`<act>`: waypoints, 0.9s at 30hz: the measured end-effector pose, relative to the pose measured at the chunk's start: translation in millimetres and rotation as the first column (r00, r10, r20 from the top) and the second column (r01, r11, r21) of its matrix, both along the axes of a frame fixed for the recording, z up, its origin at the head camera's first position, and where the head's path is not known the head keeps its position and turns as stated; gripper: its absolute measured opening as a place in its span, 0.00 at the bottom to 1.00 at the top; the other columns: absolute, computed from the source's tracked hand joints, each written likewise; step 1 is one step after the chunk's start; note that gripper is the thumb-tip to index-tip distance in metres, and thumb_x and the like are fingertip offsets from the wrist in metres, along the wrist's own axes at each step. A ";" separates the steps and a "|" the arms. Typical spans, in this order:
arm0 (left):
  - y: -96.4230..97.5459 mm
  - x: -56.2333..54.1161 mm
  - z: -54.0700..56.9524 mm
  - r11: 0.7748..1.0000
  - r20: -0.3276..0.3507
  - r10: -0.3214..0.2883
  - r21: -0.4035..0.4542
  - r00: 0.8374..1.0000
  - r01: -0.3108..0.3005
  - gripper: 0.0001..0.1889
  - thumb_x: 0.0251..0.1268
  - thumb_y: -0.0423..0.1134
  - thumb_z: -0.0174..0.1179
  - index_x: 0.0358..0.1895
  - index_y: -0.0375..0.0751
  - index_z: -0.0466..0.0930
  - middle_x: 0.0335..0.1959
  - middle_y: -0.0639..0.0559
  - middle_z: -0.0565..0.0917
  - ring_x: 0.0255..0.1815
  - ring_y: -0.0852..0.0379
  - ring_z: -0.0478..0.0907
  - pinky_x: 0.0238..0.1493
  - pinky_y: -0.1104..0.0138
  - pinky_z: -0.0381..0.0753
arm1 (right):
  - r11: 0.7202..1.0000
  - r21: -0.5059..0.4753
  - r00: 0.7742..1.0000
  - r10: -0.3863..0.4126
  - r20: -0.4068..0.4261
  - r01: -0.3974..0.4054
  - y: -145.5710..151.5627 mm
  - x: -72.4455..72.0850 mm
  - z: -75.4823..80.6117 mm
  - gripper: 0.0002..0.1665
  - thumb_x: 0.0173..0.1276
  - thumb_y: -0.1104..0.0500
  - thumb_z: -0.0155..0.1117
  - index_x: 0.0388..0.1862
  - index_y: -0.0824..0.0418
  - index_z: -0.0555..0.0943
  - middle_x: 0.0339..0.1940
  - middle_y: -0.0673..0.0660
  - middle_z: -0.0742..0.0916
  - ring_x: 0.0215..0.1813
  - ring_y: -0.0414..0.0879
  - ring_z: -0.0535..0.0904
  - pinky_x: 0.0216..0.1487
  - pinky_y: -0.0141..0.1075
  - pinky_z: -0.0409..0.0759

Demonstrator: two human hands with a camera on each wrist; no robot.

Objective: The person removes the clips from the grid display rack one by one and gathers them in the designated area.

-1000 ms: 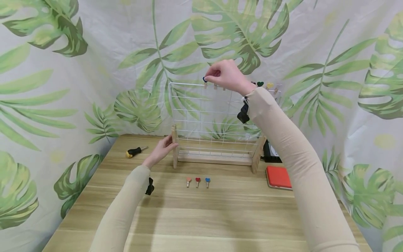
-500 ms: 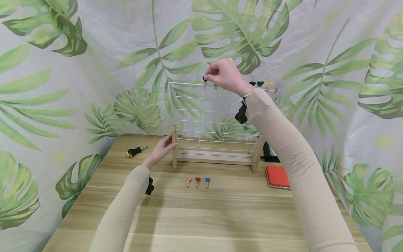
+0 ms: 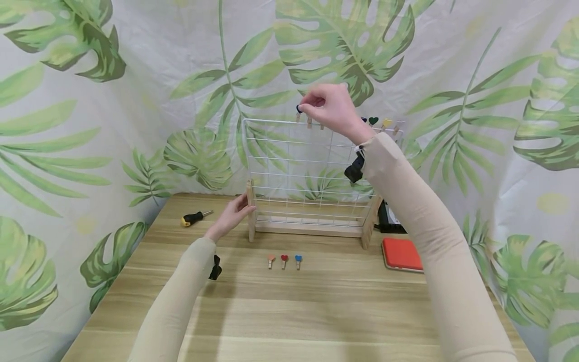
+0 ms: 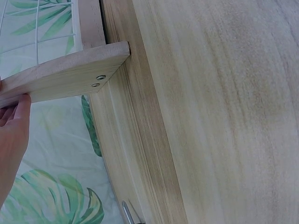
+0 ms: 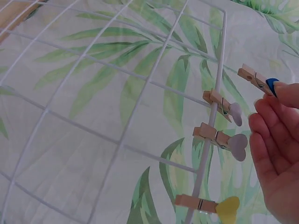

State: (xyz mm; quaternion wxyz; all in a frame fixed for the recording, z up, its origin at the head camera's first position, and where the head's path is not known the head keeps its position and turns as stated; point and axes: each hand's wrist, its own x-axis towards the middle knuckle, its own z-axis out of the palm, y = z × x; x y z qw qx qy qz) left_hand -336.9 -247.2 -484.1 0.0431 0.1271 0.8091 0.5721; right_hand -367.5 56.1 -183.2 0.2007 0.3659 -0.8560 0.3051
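Observation:
In the head view, my right hand (image 3: pixel 332 108) is raised above the top wire of a white grid rack. It pinches a small wooden clothespin (image 5: pixel 253 77) by its blue heart; the right wrist view shows the clothespin's tip apart from the wire. Beside it, two clothespins with grey hearts (image 5: pixel 236 114) and one with a yellow heart (image 5: pixel 228 210) are clipped along that wire. Lower down, my left hand (image 3: pixel 232 216) holds the rack's left wooden leg (image 4: pixel 60 77), fingers behind it. On the table in front lie three heart clothespins: orange (image 3: pixel 271 261), red (image 3: pixel 284 261) and blue (image 3: pixel 298 261).
A black and yellow screwdriver (image 3: pixel 192 218) lies left of the rack. To the right are a red case (image 3: pixel 401 254) and a black object (image 3: pixel 388 223), partly behind the right sleeve. More heart clothespins, one green (image 3: pixel 373 120), sit further right on the top wire. Leaf-patterned cloth hangs behind.
My right hand has shifted slightly right and up, and the blue-heart clothespin has come off the top wire with it. The left hand stays on the leg.

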 end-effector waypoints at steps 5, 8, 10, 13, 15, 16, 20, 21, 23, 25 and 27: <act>0.9 0.9 0.6 1.000 0.003 0.005 -0.003 1.000 -0.005 0.36 0.79 0.40 0.50 0.79 0.32 0.43 0.77 0.30 0.57 0.79 0.36 0.56 0.78 0.44 0.60 | 0.999 -0.042 1.000 0.007 -0.011 -0.008 11.1 9.7 -14.1 0.11 0.71 0.55 0.65 0.42 0.61 0.88 0.40 0.58 0.90 0.43 0.46 0.84 0.51 0.37 0.83; 0.7 2.1 1.7 1.000 0.005 0.012 -0.011 1.000 -0.012 0.36 0.79 0.39 0.50 0.79 0.31 0.43 0.78 0.30 0.56 0.79 0.35 0.55 0.77 0.44 0.60 | 0.996 -0.090 0.997 0.022 -0.076 -0.029 14.8 16.2 -25.1 0.10 0.70 0.56 0.66 0.41 0.61 0.88 0.39 0.58 0.90 0.42 0.47 0.83 0.49 0.38 0.82; 0.7 1.9 2.0 1.000 0.005 0.014 -0.017 1.000 -0.014 0.36 0.79 0.39 0.50 0.79 0.31 0.43 0.78 0.29 0.55 0.79 0.34 0.54 0.77 0.44 0.60 | 0.992 -0.119 0.992 0.035 -0.120 -0.050 16.0 19.1 -30.8 0.09 0.69 0.57 0.67 0.40 0.62 0.88 0.38 0.59 0.90 0.41 0.48 0.84 0.48 0.39 0.82; 0.4 0.3 1.8 1.000 0.005 0.012 -0.024 1.000 -0.012 0.36 0.78 0.40 0.50 0.79 0.31 0.42 0.78 0.29 0.55 0.79 0.34 0.54 0.77 0.44 0.60 | 0.987 -0.145 0.988 0.042 -0.147 -0.063 17.0 22.1 -35.4 0.09 0.69 0.58 0.68 0.39 0.62 0.89 0.37 0.59 0.90 0.41 0.49 0.84 0.48 0.39 0.82; -0.2 -0.7 1.5 1.000 0.007 0.009 -0.023 1.000 -0.009 0.37 0.78 0.40 0.50 0.79 0.31 0.42 0.78 0.29 0.55 0.79 0.34 0.54 0.77 0.44 0.60 | 0.987 -0.143 0.989 0.051 -0.138 -0.071 18.2 23.7 -37.5 0.08 0.68 0.58 0.68 0.40 0.62 0.89 0.38 0.59 0.90 0.41 0.49 0.85 0.49 0.40 0.83; -0.4 -0.7 1.3 1.000 0.013 0.009 -0.018 1.000 -0.009 0.37 0.78 0.41 0.51 0.79 0.31 0.42 0.78 0.29 0.54 0.79 0.34 0.54 0.78 0.44 0.59 | 0.988 -0.135 0.990 0.052 -0.130 -0.070 19.1 25.2 -38.8 0.09 0.69 0.57 0.68 0.40 0.62 0.89 0.38 0.59 0.90 0.41 0.49 0.85 0.50 0.40 0.83; 0.5 1.9 6.4 1.000 0.034 -0.004 -0.006 0.999 0.004 0.37 0.78 0.39 0.50 0.79 0.30 0.41 0.78 0.28 0.53 0.79 0.34 0.53 0.78 0.44 0.58 | 0.993 -0.093 0.993 0.064 -0.101 -0.074 24.7 32.1 -54.7 0.09 0.68 0.58 0.68 0.41 0.62 0.89 0.38 0.59 0.90 0.42 0.49 0.85 0.50 0.41 0.83; 1.6 4.2 10.5 1.000 0.038 -0.008 -0.004 0.999 0.008 0.36 0.78 0.38 0.50 0.79 0.29 0.41 0.78 0.27 0.54 0.79 0.33 0.53 0.78 0.44 0.58 | 0.994 -0.082 0.993 0.070 -0.091 -0.078 26.2 33.5 -61.7 0.09 0.68 0.58 0.68 0.41 0.62 0.88 0.38 0.59 0.90 0.41 0.49 0.85 0.50 0.42 0.84; 4.1 9.8 18.8 1.000 0.040 -0.014 -0.003 0.999 0.015 0.36 0.78 0.37 0.50 0.78 0.27 0.42 0.77 0.27 0.54 0.79 0.33 0.54 0.77 0.44 0.59 | 0.995 -0.061 0.995 0.077 -0.062 -0.081 29.3 35.4 -79.8 0.08 0.67 0.59 0.69 0.40 0.62 0.88 0.37 0.58 0.90 0.40 0.48 0.85 0.48 0.42 0.84; 3.8 8.9 17.6 1.000 0.034 -0.015 -0.013 0.999 0.015 0.35 0.78 0.37 0.49 0.78 0.27 0.42 0.77 0.26 0.55 0.78 0.32 0.54 0.77 0.44 0.60 | 0.994 -0.046 0.996 0.094 -0.008 -0.094 32.4 37.7 -101.9 0.07 0.66 0.60 0.69 0.40 0.62 0.88 0.37 0.58 0.90 0.40 0.48 0.85 0.48 0.43 0.85; 2.7 6.6 12.4 1.000 0.024 -0.011 -0.015 1.000 0.011 0.36 0.79 0.38 0.49 0.79 0.28 0.42 0.77 0.27 0.55 0.79 0.33 0.54 0.77 0.44 0.60 | 0.995 -0.020 0.993 0.100 0.060 -0.099 36.1 40.5 -126.7 0.07 0.66 0.60 0.69 0.40 0.62 0.88 0.37 0.58 0.90 0.40 0.48 0.85 0.48 0.44 0.86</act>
